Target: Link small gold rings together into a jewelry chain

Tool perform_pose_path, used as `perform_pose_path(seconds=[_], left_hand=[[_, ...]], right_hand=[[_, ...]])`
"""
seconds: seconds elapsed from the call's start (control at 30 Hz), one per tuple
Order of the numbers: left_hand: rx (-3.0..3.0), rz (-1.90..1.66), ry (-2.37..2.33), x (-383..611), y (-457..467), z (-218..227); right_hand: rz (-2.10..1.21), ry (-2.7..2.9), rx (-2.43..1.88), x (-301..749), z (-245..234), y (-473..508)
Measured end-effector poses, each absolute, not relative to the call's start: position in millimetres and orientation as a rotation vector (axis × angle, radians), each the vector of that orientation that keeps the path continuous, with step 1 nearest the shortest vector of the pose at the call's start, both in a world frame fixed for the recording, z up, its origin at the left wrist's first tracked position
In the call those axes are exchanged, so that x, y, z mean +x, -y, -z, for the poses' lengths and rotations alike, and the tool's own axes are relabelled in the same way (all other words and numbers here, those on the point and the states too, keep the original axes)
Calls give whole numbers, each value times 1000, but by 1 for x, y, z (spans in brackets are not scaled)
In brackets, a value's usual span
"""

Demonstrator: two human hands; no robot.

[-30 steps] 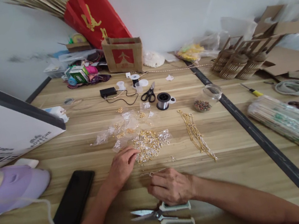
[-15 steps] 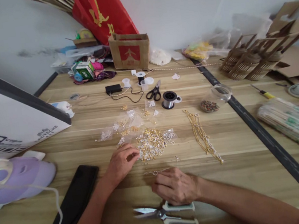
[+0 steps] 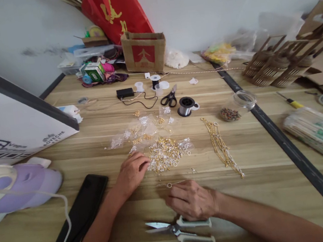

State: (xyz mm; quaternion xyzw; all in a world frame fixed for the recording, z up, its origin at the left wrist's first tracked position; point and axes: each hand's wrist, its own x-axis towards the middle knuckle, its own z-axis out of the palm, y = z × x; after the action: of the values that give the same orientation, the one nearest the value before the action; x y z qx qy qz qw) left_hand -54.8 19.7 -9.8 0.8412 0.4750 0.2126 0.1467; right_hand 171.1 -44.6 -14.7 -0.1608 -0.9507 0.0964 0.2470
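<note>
My left hand point(image 3: 132, 173) rests on the wooden table point(image 3: 259, 163), fingers curled, its fingertips at the left edge of a pile of small gold and silver findings point(image 3: 163, 155). My right hand point(image 3: 192, 200) lies knuckles up just below, fingers pinched on a thin short chain point(image 3: 166, 185) that stretches left from its fingertips. White-handled scissors point(image 3: 181, 229) lie right under that hand. Finished gold chains point(image 3: 222, 147) lie to the right of the pile.
A black phone point(image 3: 82, 211) lies left of my arm, beside a lilac mask-shaped device point(image 3: 24, 186) with a white cable. Farther back sit black scissors point(image 3: 169, 97), a wire spool point(image 3: 186, 106), a bead jar point(image 3: 229, 113), small plastic bags point(image 3: 135, 133) and a brown paper bag point(image 3: 144, 52).
Both hands stay at the same spots on the table; the view has shifted slightly, so everything sits a little farther right and lower in frame.
</note>
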Motion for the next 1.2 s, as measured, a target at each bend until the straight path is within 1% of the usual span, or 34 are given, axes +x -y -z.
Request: perform_pose_path(seconds=[0.17,0.37,0.7,1.2], left_hand=[[2373,-612,-1428,-53,-19,8],[2346,-523,-1368,-50,-16,2],[2286,-641,-1449,-52,-18,7],[2351,-617,-1451,-47,-17,15]], right_hand=[[-252,2582,-439,171,15,44],[-246,2581,-426,170,15,44],[-230,2611,-438,170,17,45],[-230,2622,-434,170,15,44]])
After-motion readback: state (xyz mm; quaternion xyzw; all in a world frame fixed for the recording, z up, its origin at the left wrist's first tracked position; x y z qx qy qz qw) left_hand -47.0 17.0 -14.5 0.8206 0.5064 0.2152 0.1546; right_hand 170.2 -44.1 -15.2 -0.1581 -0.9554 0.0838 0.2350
